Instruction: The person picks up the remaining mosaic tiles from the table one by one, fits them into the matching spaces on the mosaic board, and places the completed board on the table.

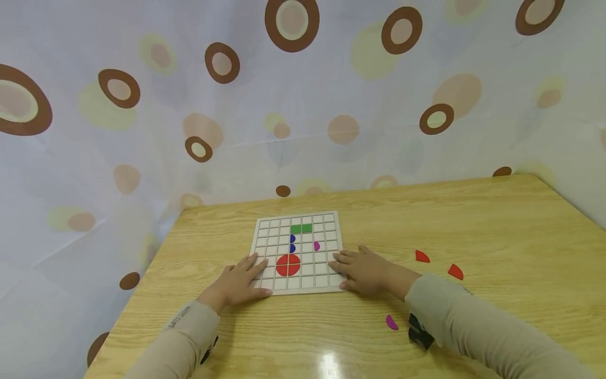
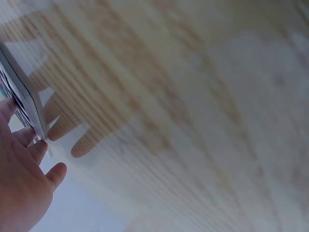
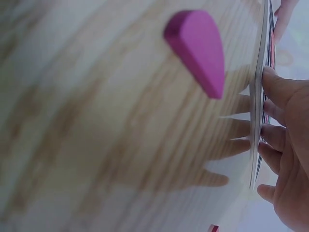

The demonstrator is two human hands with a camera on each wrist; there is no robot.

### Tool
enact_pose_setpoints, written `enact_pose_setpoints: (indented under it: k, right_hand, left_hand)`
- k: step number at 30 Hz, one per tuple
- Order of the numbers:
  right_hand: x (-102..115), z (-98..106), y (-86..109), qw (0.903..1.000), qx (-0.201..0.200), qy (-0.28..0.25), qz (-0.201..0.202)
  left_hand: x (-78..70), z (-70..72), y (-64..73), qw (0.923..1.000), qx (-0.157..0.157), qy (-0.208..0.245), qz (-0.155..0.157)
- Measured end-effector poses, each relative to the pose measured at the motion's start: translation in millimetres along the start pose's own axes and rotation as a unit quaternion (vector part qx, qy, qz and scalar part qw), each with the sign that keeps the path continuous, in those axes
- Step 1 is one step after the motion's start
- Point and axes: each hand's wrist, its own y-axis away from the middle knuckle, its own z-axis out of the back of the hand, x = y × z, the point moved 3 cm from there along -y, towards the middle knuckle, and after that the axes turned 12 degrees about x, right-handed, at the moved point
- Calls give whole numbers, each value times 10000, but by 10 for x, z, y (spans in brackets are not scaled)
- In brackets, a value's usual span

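A white gridded board (image 1: 303, 291) lies on the table. My left hand (image 1: 239, 281) rests on its left edge, fingers spread and thumb along the near corner. At the opposite edge, my right hand (image 1: 364, 271) touches the board with its fingers stretched over the rim. Set in the grid are red quarter-circle pieces (image 1: 293, 270) forming a full disc, two green squares (image 1: 306, 228), two blue half-circles (image 1: 292, 248) and a magenta half-circle (image 1: 316, 246). Both wrist views show fingers at the board's side, the left hand (image 2: 24, 179) and the right hand (image 3: 292, 140) holding no piece.
On the wooden table (image 1: 521, 237), a loose magenta half-circle (image 1: 392, 322) lies near the right wrist, also large in the right wrist view. Two loose red quarter-circles, one nearer (image 1: 456, 271) and one farther (image 1: 422, 256), lie beyond the right forearm. A patterned cloth (image 1: 322, 79) hangs behind.
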Motion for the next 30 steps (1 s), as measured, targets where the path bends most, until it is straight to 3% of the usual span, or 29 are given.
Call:
enact_pose_setpoints:
  k: [15,30]
  right_hand:
    - [43,59,104,9999,-63,-64,91]
    - [-15,-38,196,9995,-215,-138,168]
  left_hand:
    - [-41,-8,-16,9999,114,-27,47]
    - [-141,-11,7,9999,162,-7,-42]
